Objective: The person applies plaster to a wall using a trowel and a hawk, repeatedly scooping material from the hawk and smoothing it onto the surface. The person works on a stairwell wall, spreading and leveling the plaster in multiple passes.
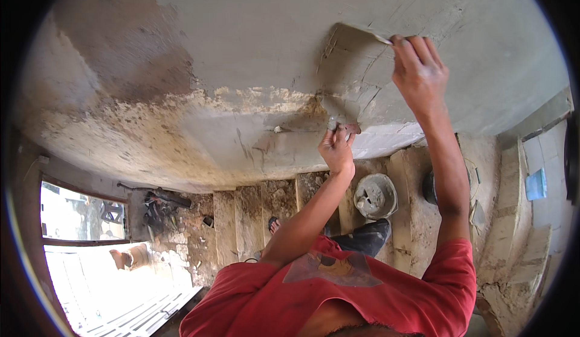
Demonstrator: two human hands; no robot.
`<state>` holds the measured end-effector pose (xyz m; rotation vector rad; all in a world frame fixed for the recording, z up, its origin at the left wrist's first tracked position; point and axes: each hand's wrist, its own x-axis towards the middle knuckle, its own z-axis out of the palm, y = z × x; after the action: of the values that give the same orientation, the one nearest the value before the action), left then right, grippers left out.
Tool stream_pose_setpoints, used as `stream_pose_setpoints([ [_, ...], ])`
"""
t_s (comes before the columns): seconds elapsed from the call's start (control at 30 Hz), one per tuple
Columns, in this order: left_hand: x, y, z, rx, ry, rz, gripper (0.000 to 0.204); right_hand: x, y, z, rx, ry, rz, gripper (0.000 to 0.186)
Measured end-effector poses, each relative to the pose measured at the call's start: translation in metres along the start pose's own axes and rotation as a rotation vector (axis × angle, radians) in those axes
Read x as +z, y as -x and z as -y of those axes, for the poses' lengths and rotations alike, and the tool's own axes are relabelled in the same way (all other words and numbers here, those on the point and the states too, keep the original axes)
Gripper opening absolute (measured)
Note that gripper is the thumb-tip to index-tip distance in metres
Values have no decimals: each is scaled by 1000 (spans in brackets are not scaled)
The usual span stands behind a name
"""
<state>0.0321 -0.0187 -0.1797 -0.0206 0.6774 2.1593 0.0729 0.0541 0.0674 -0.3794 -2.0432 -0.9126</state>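
Note:
Up on the plastered wall [254, 41], my right hand [420, 68] is closed on a flat trowel [362, 30]. Its thin blade shows nearly edge-on against the wet grey plaster, and a dark shadow falls below it. Lower down, my left hand [337, 149] is closed on a small tool with a grey, blade-like end [340, 106] and a reddish-brown part by the fingers. Its exact kind I cannot make out. Below the left hand, a round bucket [376, 197] holds grey mortar and stands on the steps.
Worn concrete steps [234, 225] run along the foot of the wall. A dark bucket [430, 187] stands partly behind my right forearm. Debris [193, 246] lies at the lower left near a bright window [84, 211]. A blue piece [535, 184] hangs at the right.

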Motion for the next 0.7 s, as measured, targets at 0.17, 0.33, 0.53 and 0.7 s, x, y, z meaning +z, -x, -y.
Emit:
stream_pose_setpoints([
  [0.17, -12, 0, 8, -23, -22, -1, 17, -14, 45, 16, 123, -170, 182, 29],
  [0.33, -7, -5, 17, -12, 31, 14, 17, 41, 114, 47, 143, -274, 379, 35],
  [0.53, -6, -9, 23, -11, -9, -15, 15, 68, 80, 11, 98, -69, 178, 38],
  [0.7, -5, -8, 22, -41, -10, -63, 15, 11, 8, -47, 68, 23, -42, 24],
])
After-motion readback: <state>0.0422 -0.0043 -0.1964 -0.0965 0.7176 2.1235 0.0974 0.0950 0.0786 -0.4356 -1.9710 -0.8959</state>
